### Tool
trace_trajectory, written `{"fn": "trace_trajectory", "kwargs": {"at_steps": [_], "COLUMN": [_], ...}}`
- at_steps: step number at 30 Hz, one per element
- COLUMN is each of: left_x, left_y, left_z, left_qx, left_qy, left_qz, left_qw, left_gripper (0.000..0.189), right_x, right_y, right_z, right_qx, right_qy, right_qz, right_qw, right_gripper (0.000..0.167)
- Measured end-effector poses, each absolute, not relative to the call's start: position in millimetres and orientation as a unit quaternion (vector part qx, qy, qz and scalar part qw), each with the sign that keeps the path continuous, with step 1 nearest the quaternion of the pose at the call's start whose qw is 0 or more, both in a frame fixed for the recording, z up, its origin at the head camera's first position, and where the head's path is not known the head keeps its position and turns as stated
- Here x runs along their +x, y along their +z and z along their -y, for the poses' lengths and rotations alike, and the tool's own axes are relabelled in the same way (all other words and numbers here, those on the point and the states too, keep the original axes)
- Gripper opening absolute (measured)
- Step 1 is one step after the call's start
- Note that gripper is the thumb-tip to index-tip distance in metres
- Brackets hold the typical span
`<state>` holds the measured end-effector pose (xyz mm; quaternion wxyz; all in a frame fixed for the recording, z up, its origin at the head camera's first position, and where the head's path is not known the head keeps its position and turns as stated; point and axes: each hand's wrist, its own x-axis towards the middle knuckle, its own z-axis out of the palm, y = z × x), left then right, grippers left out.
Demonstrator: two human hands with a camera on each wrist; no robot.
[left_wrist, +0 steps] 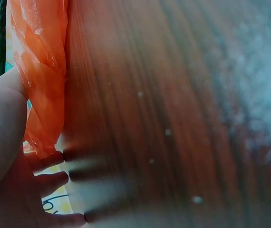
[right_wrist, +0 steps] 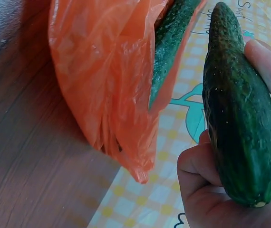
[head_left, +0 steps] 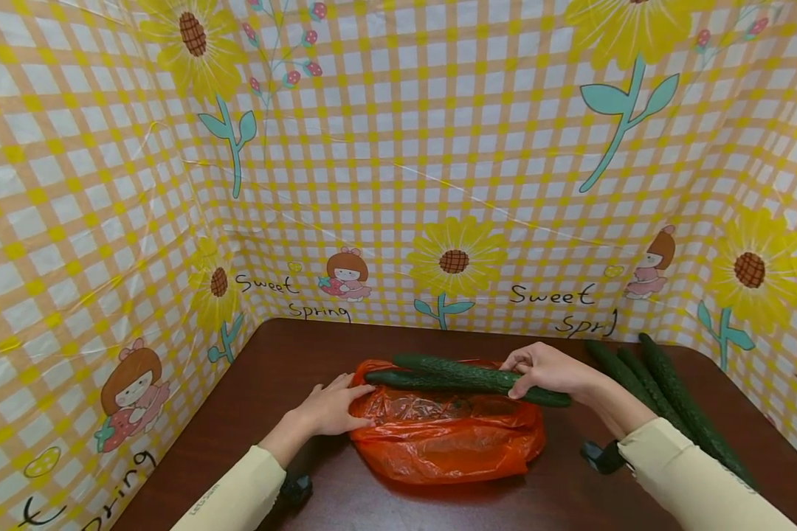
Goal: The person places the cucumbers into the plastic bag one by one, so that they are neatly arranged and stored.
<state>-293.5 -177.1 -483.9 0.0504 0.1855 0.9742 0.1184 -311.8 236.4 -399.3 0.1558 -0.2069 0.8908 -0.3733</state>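
An orange-red plastic bag (head_left: 438, 450) lies on the table with its mouth spread open. My right hand (head_left: 547, 372) grips a long dark green cucumber (head_left: 452, 380) near its right end, holding it lengthwise over the bag's mouth. In the right wrist view, the thumb and curled fingers wrap this cucumber (right_wrist: 237, 109). Behind it, another cucumber (head_left: 425, 362) lies at the bag's far side. At the bag's left edge my left hand (head_left: 332, 407) rests with fingers spread and straight, the thumb side against the plastic. The bag's inside is partly hidden.
Three more cucumbers (head_left: 677, 398) lie side by side on the right of the dark brown table (head_left: 319, 487), partly behind the right forearm. A checked, flower-printed cloth (head_left: 398, 192) walls in the back and both sides.
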Motion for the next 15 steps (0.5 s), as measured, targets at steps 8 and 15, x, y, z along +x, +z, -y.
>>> {"fn": "trace_trajectory", "kwargs": {"at_steps": [8,15], "left_x": [-294,-294], "left_y": [-486,-487], "left_z": [176,176], "left_qx": [0.182,0.175], "left_qy": [0.118,0.114], "left_qz": [-0.976,-0.978], "left_qw": [0.027,0.009], "left_gripper": [0.070,0.076], "right_x": [-318,-323], "right_y": [-401,-404], "right_z": [-223,-213], "right_qx": [-0.216,-0.226], "right_qy": [-0.370,-0.369], "right_qz": [-0.887,-0.882], "right_qw": [0.169,0.185], "right_gripper": [0.046,0.044]}}
